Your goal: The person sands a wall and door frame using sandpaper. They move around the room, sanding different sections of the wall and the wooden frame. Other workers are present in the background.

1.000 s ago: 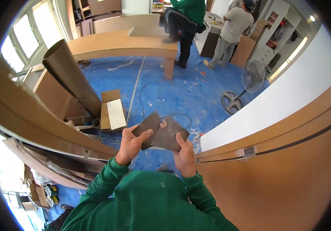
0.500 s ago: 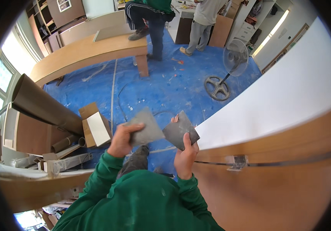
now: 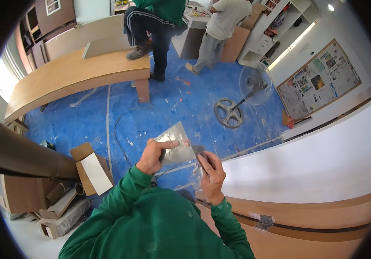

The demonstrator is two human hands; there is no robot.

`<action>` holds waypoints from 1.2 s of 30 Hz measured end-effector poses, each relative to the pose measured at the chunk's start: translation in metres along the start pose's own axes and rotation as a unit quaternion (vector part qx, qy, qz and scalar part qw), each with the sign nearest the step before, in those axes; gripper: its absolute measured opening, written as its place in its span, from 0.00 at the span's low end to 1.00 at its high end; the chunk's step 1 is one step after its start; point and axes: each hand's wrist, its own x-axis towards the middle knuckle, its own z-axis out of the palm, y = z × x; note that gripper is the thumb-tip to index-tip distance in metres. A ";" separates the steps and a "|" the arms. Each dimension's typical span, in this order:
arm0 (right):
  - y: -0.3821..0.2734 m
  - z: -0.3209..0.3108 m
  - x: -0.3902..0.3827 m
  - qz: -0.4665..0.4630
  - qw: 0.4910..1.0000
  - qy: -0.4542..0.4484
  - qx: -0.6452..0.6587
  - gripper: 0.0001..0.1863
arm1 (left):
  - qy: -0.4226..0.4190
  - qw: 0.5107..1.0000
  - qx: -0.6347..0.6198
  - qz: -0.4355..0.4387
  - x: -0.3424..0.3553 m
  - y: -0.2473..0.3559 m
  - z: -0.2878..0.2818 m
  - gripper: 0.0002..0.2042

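While our left hand [image 3: 151, 156] pinches the shiny plate [image 3: 171, 152] mid-frame, thumb on top, our right hand [image 3: 213, 177] grips a darker plate [image 3: 198, 149] just R of it, mostly hidden. Both look light, thin & stiff, prob. slick on the faces; best held by an outer edge w/ thumb flat, clear of the pinkish smear [image 3: 186, 142] at the shiny one's R edge.
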 end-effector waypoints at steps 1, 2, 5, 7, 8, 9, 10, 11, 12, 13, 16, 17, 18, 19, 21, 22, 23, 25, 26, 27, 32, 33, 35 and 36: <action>0.006 0.003 0.006 0.010 1.000 -0.012 0.003 0.22 | -0.009 1.000 -0.010 -0.003 0.010 0.009 -0.003 0.13; 0.011 0.006 0.013 0.029 0.999 -0.022 0.007 0.19 | -0.002 1.000 -0.010 -0.013 0.022 0.018 -0.005 0.13; 0.018 0.007 0.036 0.232 0.954 0.104 0.158 0.11 | -0.067 0.998 -0.004 0.010 0.045 0.035 -0.007 0.14; 0.015 0.005 0.055 0.322 0.889 0.200 0.258 0.14 | -0.055 0.998 -0.005 -0.026 0.058 0.039 -0.004 0.14; 0.011 0.007 0.066 0.322 0.871 0.232 0.288 0.17 | -0.085 0.996 -0.019 -0.021 0.066 0.042 -0.002 0.14; 0.008 0.010 0.078 0.301 0.858 0.257 0.328 0.20 | -0.063 0.997 -0.014 -0.047 0.076 0.042 0.002 0.15; 0.003 0.012 0.086 0.328 0.846 0.268 0.324 0.20 | -0.068 0.996 -0.022 -0.055 0.087 0.040 0.008 0.15; 0.000 0.018 0.095 0.329 0.829 0.293 0.344 0.20 | -0.050 0.996 -0.019 -0.075 0.095 0.037 0.013 0.16; -0.003 0.025 0.104 0.307 0.820 0.309 0.371 0.21 | -0.063 0.993 -0.028 -0.094 0.104 0.035 0.018 0.15; -0.003 0.032 0.112 0.270 0.812 0.322 0.404 0.22 | -0.076 0.989 -0.063 -0.114 0.113 0.034 0.023 0.14; 0.002 0.052 0.136 0.297 0.745 0.352 0.483 0.24 | -0.058 0.976 -0.112 -0.177 0.143 0.033 0.041 0.13; 0.006 0.057 0.143 0.268 0.754 0.341 0.494 0.24 | -0.065 0.978 -0.098 -0.174 0.154 0.036 0.045 0.13; 0.011 0.062 0.150 0.238 0.762 0.331 0.504 0.23 | -0.087 0.978 -0.094 -0.167 0.166 0.039 0.050 0.12; 0.019 0.064 0.159 0.207 0.769 0.320 0.513 0.23 | -0.109 0.977 -0.090 -0.159 0.179 0.043 0.056 0.12; 0.038 0.061 0.177 0.213 0.813 0.277 0.466 0.21 | -0.110 0.986 -0.043 -0.114 0.206 0.052 0.067 0.11; 0.049 0.058 0.187 0.226 0.828 0.254 0.445 0.20 | -0.110 0.989 -0.019 -0.092 0.221 0.056 0.074 0.10; 0.061 0.056 0.197 0.222 0.849 0.239 0.415 0.19 | -0.097 0.992 0.003 -0.076 0.237 0.060 0.080 0.10; 0.086 0.053 0.221 0.227 0.831 0.219 0.457 0.19 | -0.073 0.995 0.048 -0.041 0.268 0.069 0.092 0.10; 0.098 0.052 0.234 0.225 0.825 0.215 0.472 0.19 | -0.077 0.995 0.053 -0.034 0.285 0.073 0.097 0.10; 0.111 0.050 0.246 0.223 0.819 0.211 0.486 0.19 | -0.084 0.994 0.059 -0.024 0.302 0.076 0.102 0.09; 0.171 0.051 0.299 0.309 0.782 0.211 0.498 0.22 | -0.060 0.994 0.088 -0.004 0.379 0.090 0.114 0.08; 0.182 0.053 0.305 0.336 0.782 0.195 0.486 0.23 | -0.044 0.995 0.093 -0.001 0.392 0.092 0.115 0.08; 0.207 0.058 0.316 0.354 0.783 0.177 0.481 0.24 | -0.018 0.995 0.097 -0.004 0.418 0.099 0.117 0.07; 0.219 0.062 0.320 0.403 0.817 0.127 0.393 0.23 | -0.010 0.995 0.096 -0.007 0.433 0.103 0.120 0.07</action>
